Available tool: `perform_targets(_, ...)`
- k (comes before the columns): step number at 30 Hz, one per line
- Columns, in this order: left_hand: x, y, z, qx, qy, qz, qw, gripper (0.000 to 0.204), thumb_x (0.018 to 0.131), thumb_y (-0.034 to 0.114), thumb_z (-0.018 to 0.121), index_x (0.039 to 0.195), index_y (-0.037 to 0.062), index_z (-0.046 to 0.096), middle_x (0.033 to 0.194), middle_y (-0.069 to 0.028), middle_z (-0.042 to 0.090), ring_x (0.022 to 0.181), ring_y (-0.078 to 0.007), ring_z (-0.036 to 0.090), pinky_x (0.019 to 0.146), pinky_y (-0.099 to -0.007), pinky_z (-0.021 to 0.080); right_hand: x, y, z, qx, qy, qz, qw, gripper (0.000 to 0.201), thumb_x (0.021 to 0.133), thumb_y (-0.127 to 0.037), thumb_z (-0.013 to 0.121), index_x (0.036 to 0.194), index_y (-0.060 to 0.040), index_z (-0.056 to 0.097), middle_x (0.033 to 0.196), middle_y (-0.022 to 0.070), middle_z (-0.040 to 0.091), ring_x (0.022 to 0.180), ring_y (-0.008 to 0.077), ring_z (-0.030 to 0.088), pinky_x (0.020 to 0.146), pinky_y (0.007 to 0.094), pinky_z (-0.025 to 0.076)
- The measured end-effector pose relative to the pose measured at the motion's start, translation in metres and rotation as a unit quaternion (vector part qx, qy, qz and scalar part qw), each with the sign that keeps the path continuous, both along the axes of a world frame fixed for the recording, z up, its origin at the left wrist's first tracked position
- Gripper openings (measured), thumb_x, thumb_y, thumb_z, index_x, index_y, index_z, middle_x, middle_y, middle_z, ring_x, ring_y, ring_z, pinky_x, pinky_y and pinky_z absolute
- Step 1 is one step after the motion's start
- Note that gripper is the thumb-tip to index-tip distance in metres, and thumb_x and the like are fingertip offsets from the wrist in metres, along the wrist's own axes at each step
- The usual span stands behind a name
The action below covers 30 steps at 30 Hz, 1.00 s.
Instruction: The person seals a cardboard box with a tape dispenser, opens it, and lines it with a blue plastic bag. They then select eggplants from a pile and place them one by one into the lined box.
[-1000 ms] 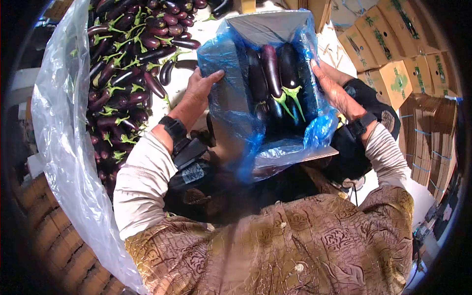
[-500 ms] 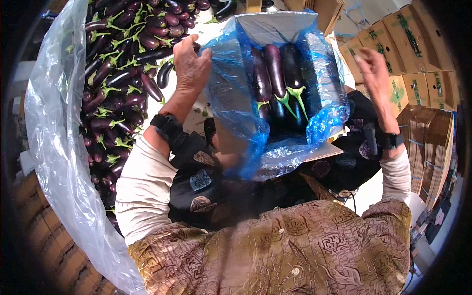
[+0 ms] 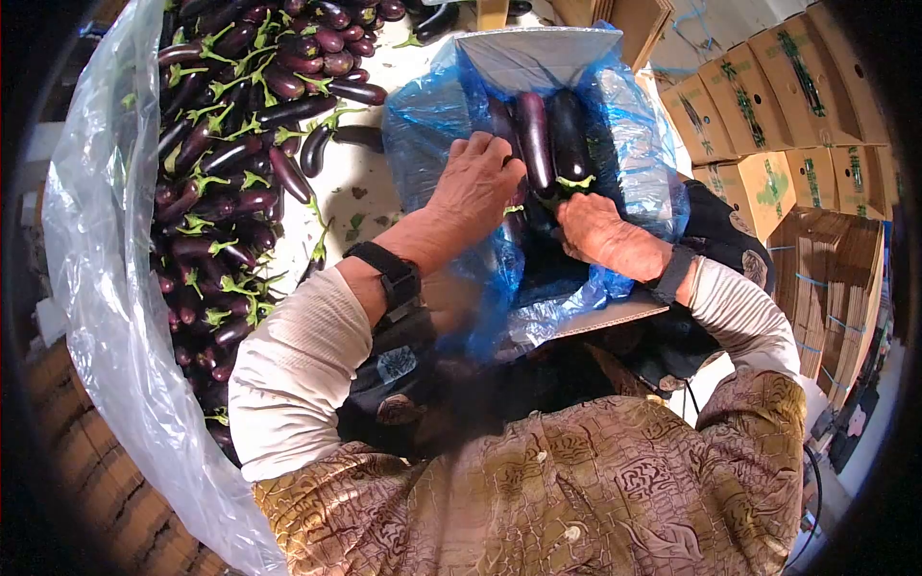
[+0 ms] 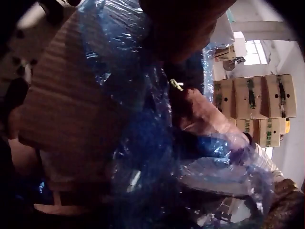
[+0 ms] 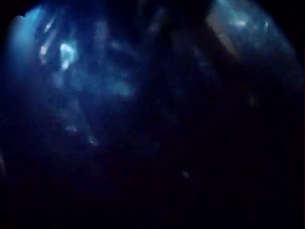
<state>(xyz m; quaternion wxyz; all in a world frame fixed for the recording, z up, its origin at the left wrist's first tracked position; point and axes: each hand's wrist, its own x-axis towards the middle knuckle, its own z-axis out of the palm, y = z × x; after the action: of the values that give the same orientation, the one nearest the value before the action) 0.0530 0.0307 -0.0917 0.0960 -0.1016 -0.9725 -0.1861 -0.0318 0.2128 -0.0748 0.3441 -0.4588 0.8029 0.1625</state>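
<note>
A cardboard box [image 3: 538, 50] lined with blue plastic film [image 3: 639, 154] stands in front of me, tilted, with several dark eggplants inside. My left hand [image 3: 471, 197] reaches over its left side, fingers bent down by the left eggplant [image 3: 501, 117]; I cannot tell whether they grip it. Curled at the green stem end of the right eggplant [image 3: 570, 139] is my right hand [image 3: 603, 233], its fingertips hidden. Between the hands lies the purple middle eggplant [image 3: 535, 139]. The left wrist view shows the box side [image 4: 71, 100] and my right hand [image 4: 205, 112]. Dark blue film [image 5: 95, 86] fills the right wrist view.
A large heap of eggplants [image 3: 230, 154] spreads over the white surface at left, with clear plastic sheeting [image 3: 106, 269] along its edge. Packed cartons [image 3: 768, 86] are stacked at right, beside flat folded cardboard [image 3: 826, 278]. Brown cartons [image 3: 106, 451] line the lower left.
Both hands left the box's sides, lifted apart, then came inward and down into the box. The right hand now covers the stems of the eggplants. The box shifted slightly.
</note>
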Motion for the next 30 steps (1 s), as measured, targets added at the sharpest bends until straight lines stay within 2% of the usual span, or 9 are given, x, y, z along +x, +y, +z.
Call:
perform_targets(7, -0.008, 0.001, 0.003, -0.021, -0.035, -0.010, 0.999, 0.028, 0.068, 0.003, 0.065, 0.094, 0.0093, 0.058, 0.101, -0.0086, 0.049, 0.100, -0.0293, 0.048, 0.086, -0.0427, 0.039, 0.001, 0.026, -0.016, -0.111, -0.010, -0.116, 0.987, 0.044, 0.079, -0.019, 0.071, 0.109, 0.0046, 0.050, 0.085, 0.0260, 0.066, 0.082, 0.0433, 0.066, 0.071, 0.0493, 0.055)
perform_targets(11, -0.012, 0.001, -0.002, -0.013, -0.026, 0.007, 1.000, 0.025, 0.070, 0.002, 0.062, 0.093, 0.0094, 0.058, 0.100, -0.0089, 0.049, 0.099, -0.0292, 0.048, 0.084, -0.0426, 0.039, 0.006, 0.024, -0.030, -0.169, 0.029, -0.092, 0.981, 0.039, 0.078, -0.014, 0.069, 0.107, 0.0039, 0.051, 0.084, 0.0247, 0.066, 0.081, 0.0421, 0.067, 0.069, 0.0477, 0.055)
perform_targets(14, -0.014, 0.002, -0.003, -0.006, 0.005, 0.008, 1.000, 0.021, 0.071, 0.002, 0.060, 0.091, 0.0093, 0.059, 0.097, -0.0087, 0.049, 0.096, -0.0286, 0.048, 0.084, -0.0426, 0.040, 0.005, 0.022, -0.026, -0.167, 0.108, 0.034, 0.979, 0.022, 0.081, -0.006, 0.057, 0.101, -0.0009, 0.064, 0.076, 0.0157, 0.068, 0.071, 0.0303, 0.070, 0.060, 0.0411, 0.056)
perform_targets(18, -0.014, 0.002, -0.007, -0.017, 0.014, 0.008, 1.000, 0.017, 0.072, 0.003, 0.059, 0.088, 0.0096, 0.060, 0.094, -0.0073, 0.049, 0.093, -0.0274, 0.048, 0.081, -0.0416, 0.040, 0.009, 0.025, -0.038, -0.209, 0.169, 0.082, 0.960, 0.020, 0.083, -0.009, 0.055, 0.100, -0.0014, 0.064, 0.071, 0.0123, 0.068, 0.062, 0.0269, 0.069, 0.051, 0.0377, 0.054)
perform_targets(23, -0.015, 0.000, -0.009, -0.015, 0.037, 0.006, 0.999, 0.017, 0.071, 0.003, 0.060, 0.086, 0.0100, 0.060, 0.092, -0.0063, 0.050, 0.090, -0.0267, 0.049, 0.078, -0.0407, 0.040, 0.008, 0.027, -0.050, -0.228, 0.172, 0.085, 0.955, 0.015, 0.082, -0.006, 0.056, 0.094, 0.0000, 0.061, 0.072, 0.0141, 0.068, 0.062, 0.0279, 0.069, 0.052, 0.0398, 0.054)
perform_targets(25, -0.015, -0.001, -0.008, -0.003, 0.034, -0.002, 0.999, 0.016, 0.071, 0.004, 0.062, 0.086, 0.0080, 0.062, 0.091, -0.0088, 0.049, 0.091, -0.0278, 0.049, 0.078, -0.0411, 0.040, 0.005, 0.029, -0.037, -0.237, 0.112, -0.026, 0.965, 0.024, 0.074, -0.006, 0.063, 0.095, 0.0004, 0.054, 0.068, 0.0180, 0.065, 0.064, 0.0346, 0.068, 0.055, 0.0414, 0.054)
perform_targets(27, -0.016, -0.004, -0.009, 0.005, 0.039, -0.008, 0.999, 0.017, 0.070, 0.003, 0.062, 0.087, 0.0086, 0.061, 0.092, -0.0077, 0.050, 0.090, -0.0275, 0.049, 0.078, -0.0411, 0.040, 0.002, 0.032, -0.025, -0.254, 0.025, -0.122, 0.959, 0.010, 0.079, -0.004, 0.061, 0.087, 0.0012, 0.056, 0.075, 0.0203, 0.068, 0.069, 0.0390, 0.068, 0.061, 0.0463, 0.055)
perform_targets(29, -0.015, -0.006, -0.010, 0.012, 0.041, -0.013, 0.999, 0.019, 0.070, 0.002, 0.061, 0.087, 0.0091, 0.060, 0.092, -0.0067, 0.051, 0.090, -0.0273, 0.049, 0.078, -0.0410, 0.040, 0.004, 0.028, -0.020, -0.333, -0.043, -0.258, 0.906, 0.009, 0.080, -0.003, 0.062, 0.087, 0.0013, 0.059, 0.076, 0.0222, 0.067, 0.070, 0.0378, 0.069, 0.062, 0.0450, 0.056)
perform_targets(30, -0.016, -0.006, -0.011, 0.013, 0.036, -0.013, 0.999, 0.019, 0.069, 0.002, 0.061, 0.087, 0.0090, 0.060, 0.093, -0.0071, 0.052, 0.090, -0.0276, 0.049, 0.078, -0.0409, 0.041, 0.007, 0.025, -0.021, -0.331, -0.045, -0.259, 0.906, 0.009, 0.080, -0.003, 0.062, 0.087, 0.0013, 0.059, 0.076, 0.0222, 0.067, 0.070, 0.0378, 0.069, 0.062, 0.0450, 0.056)
